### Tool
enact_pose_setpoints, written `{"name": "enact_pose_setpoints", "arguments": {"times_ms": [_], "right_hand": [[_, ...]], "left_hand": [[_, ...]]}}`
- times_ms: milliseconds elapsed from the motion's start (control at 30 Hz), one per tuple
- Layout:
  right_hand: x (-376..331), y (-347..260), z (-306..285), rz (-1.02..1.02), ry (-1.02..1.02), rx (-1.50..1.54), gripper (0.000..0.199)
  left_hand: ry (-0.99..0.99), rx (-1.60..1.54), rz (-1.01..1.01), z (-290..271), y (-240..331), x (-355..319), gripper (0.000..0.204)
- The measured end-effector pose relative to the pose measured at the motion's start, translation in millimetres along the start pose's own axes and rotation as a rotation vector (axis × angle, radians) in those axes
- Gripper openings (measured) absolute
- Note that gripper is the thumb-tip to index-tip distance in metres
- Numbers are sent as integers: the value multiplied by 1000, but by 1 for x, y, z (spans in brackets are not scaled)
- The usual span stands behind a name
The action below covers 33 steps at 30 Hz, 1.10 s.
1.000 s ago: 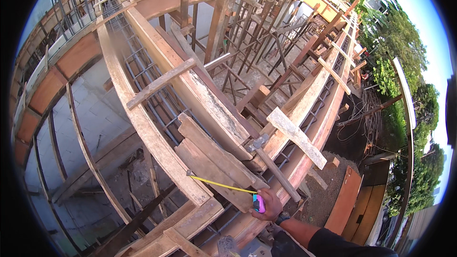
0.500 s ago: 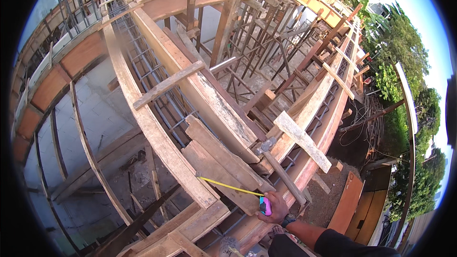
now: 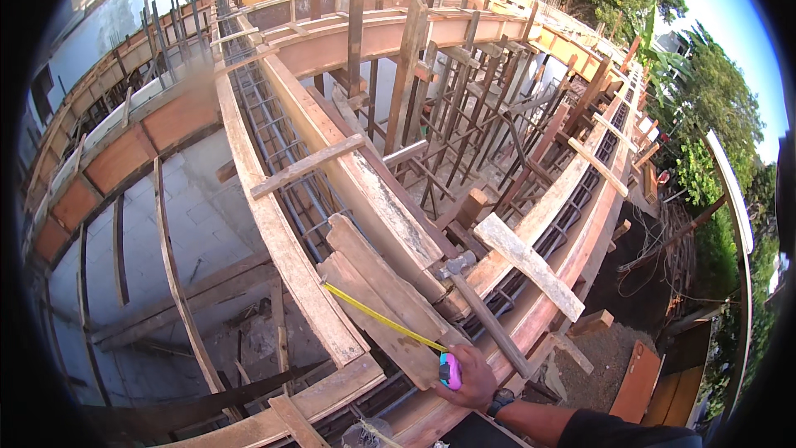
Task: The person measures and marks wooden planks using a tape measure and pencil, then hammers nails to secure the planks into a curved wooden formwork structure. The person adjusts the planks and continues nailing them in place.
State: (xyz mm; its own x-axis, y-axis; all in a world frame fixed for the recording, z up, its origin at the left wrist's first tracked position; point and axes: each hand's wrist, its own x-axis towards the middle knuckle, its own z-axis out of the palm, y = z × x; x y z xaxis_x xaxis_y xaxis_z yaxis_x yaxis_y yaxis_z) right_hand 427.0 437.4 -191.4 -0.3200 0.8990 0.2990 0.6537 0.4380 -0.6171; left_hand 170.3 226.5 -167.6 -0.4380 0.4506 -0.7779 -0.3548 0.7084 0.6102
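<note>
My right hand [image 3: 471,377], with a dark watch [image 3: 501,399] at its wrist, is closed round a purple and teal tape measure [image 3: 450,372]. Its yellow blade [image 3: 381,322] is drawn out to the upper left, across weathered boards [image 3: 385,307] that bridge the formwork channel. The blade's far end reaches the inner edge of the long left timber [image 3: 278,224]; whether it hooks there is too small to tell. Just beyond my hand, a hammer [image 3: 491,323] lies on the formwork, its head away from me. My left hand is out of the picture.
Steel rebar [image 3: 269,129] runs inside the left channel. Wooden cross-pieces [image 3: 307,166] and a pale board [image 3: 529,267] span the channels. Deep drops with upright props [image 3: 406,83] open between the beams. A clear plastic object [image 3: 363,435] sits at the lower edge.
The view has tilted up and shifted. More yellow blade shows between the tape measure and the left timber, and my right hand sits slightly lower and further left in the picture.
</note>
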Motion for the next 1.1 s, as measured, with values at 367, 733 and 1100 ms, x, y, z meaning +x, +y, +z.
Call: {"name": "enact_pose_setpoints", "arguments": {"times_ms": [367,733,1100], "right_hand": [[-5,7,5,-25,-24,83,84],[-3,5,7,-39,-2,136,80],[-7,7,8,-64,30,131,77]], "left_hand": [[39,-229,-77,-11,-104,-55,18],[12,-248,3,-6,-100,-77,24],[16,-236,97,-4,-101,-81,22]]}}
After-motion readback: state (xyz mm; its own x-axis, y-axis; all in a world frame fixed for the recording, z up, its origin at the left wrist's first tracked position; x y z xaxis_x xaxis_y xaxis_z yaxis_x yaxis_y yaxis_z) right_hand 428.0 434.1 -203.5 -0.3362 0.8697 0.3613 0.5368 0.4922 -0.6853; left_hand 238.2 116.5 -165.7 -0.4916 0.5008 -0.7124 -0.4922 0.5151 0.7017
